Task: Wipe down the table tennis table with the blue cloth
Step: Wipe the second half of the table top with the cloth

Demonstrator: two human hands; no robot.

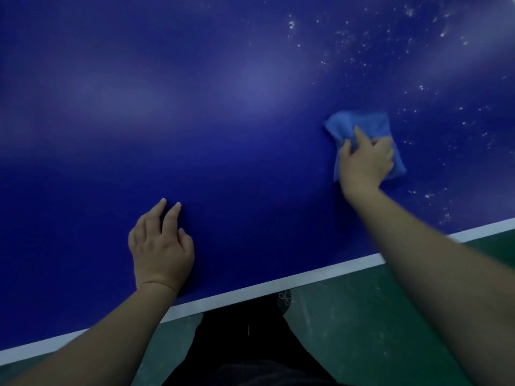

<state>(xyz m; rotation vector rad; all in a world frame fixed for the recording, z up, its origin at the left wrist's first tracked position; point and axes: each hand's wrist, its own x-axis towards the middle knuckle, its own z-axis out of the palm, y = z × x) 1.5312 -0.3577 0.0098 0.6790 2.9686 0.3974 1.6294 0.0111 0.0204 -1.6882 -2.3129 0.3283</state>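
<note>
- Two hands on the blue counter point(223, 107): my left hand point(161, 246) rests flat, fingers relaxed, holding nothing.
- My right hand point(365, 160) grips the bunched blue cloth point(359, 123) against the counter, well right of the left.
- Scattered white specks point(348, 37) dot the surface beyond it.

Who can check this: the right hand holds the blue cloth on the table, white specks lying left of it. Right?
No: in the head view the right hand holds the blue cloth on the table, but the white specks lie right of it.
</note>
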